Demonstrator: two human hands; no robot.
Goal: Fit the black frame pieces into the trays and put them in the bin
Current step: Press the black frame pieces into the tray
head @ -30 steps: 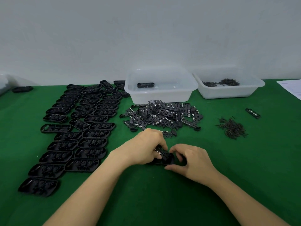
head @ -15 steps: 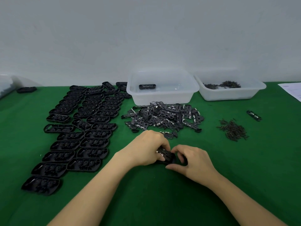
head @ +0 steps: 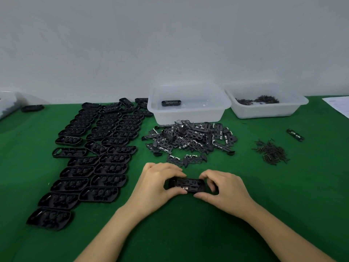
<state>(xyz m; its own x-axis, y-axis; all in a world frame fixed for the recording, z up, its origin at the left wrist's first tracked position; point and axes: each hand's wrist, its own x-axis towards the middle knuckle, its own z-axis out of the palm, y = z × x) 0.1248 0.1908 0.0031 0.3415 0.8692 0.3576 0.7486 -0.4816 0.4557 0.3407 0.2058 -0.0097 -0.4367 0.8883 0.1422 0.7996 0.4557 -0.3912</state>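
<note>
Tray now lies flat and level between my hands; a second ago it was tilted under my left fingers. Rows of empty trays (head: 98, 148) at left. My left hand (head: 156, 184) pinches the tray (head: 187, 184) by its left end, my right hand (head: 224, 190) by its right. Frame pile (head: 190, 137) beyond, near bin (head: 188, 112).
</note>
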